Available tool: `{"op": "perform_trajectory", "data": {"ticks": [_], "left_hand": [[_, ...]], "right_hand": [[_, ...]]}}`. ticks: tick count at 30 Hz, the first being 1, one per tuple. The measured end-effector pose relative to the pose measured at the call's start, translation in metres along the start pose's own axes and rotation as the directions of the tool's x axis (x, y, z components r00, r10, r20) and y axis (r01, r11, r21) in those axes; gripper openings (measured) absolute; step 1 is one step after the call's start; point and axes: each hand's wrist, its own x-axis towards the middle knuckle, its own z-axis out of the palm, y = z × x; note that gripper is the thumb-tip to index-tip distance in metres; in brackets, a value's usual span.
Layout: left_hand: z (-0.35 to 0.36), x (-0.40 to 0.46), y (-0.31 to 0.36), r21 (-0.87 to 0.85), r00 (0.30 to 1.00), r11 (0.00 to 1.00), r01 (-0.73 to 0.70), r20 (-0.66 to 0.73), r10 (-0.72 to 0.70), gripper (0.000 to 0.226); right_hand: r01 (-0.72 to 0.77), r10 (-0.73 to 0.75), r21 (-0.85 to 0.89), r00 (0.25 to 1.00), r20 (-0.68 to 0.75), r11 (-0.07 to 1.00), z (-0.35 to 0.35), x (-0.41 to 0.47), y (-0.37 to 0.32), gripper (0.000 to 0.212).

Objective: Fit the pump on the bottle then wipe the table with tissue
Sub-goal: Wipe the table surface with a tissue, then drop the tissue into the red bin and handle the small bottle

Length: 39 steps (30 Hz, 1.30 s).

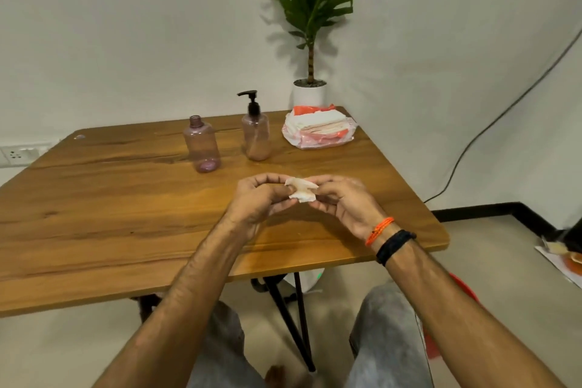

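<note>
two hands meet above the wooden table [94, 198]: the left hand [263, 197] and right hand [340, 198] each pinch an end of a small crumpled tissue [301, 190], held just off the surface. farther back stand an uncapped pink bottle [202, 145] and, to its right, a bottle with black pump [255, 129] fitted. a tissue pack [318, 131] lies near the corner, a potted plant [310, 25] behind it.
</note>
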Motion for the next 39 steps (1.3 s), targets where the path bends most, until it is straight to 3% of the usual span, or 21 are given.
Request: {"op": "perform_trajectory", "data": {"ticks": [4, 7, 9, 12, 19, 26, 30, 39], "left_hand": [[0.038, 0.017, -0.006, -0.096, 0.997, 0.992, 0.08, 0.022, -0.078, 0.023], [0.07, 0.033, -0.01, -0.138, 0.988, 0.979, 0.148, 0.072, -0.139, 0.019], [0.093, 0.043, -0.013, -0.033, 0.987, 0.991, 0.13, 0.097, -0.127, 0.013], [0.132, 0.057, -0.021, 0.195, 0.987, 0.979, 0.062, 0.136, -0.09, 0.029], [0.231, 0.108, -0.056, 0.396, 0.958, 0.918, -0.037, 0.274, -0.079, 0.026], [0.325, 0.168, -0.112, 0.613, 0.92, 0.787, -0.071, 0.345, -0.186, 0.024], [0.371, 0.189, -0.148, 0.713, 0.894, 0.699, 0.058, 0.274, -0.354, 0.025], [0.396, 0.211, -0.271, 0.774, 0.769, 0.489, 0.402, 0.005, -0.639, 0.032]], "right_hand": [[0.059, -0.059, 0.013, 0.998, -0.018, 0.998, -0.039, -0.002, -0.009, 0.026], [0.126, -0.143, -0.13, 0.981, -0.131, 0.983, -0.069, -0.002, -0.016, 0.016], [0.155, -0.198, -0.208, 0.958, -0.209, 0.966, -0.09, -0.002, -0.018, 0.02], [0.165, -0.202, -0.136, 0.921, -0.334, 0.977, -0.123, 0.0, -0.022, 0.031], [0.136, -0.102, 0.022, 0.831, -0.547, 0.99, -0.217, 0.01, -0.021, 0.019], [0.083, 0.029, 0.124, 0.708, -0.706, 0.989, -0.302, 0.024, -0.003, 0.019], [0.04, 0.159, 0.226, 0.593, -0.789, 0.973, -0.346, 0.027, 0.02, 0.017], [-0.175, 0.49, 0.46, 0.384, -0.782, 0.871, -0.401, 0.027, 0.115, 0.02]]}}
